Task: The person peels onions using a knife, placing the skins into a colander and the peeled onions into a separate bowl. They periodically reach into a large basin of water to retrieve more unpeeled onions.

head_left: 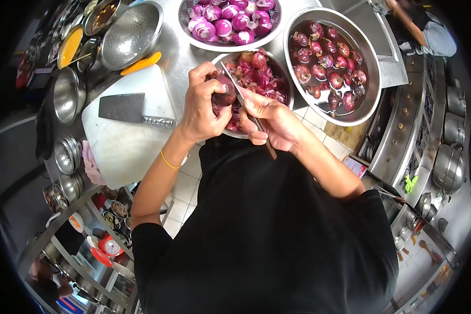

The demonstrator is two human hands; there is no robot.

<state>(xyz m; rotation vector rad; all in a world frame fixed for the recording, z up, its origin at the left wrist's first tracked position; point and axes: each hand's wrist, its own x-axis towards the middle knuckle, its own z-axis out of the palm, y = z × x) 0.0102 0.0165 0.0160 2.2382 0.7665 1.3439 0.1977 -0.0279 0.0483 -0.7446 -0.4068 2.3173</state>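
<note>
- Left hand [203,107]: fingers curled round a red onion [226,90], over the bowl of peelings [291,83].
- Right hand [280,123]: fingers gripping a knife [267,142], blade right by that onion.
- Peeled onions [240,22] fill a colander [230,47] just beyond.

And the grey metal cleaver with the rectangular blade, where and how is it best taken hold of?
Probably by its silver metal handle, from above and the right: the handle points right, while the wide blade lies flat on the white board.

Shiny metal is seen in the basin [373,86], duller metal in the cleaver [121,107], matt cloth in the shirt [288,225].
</note>
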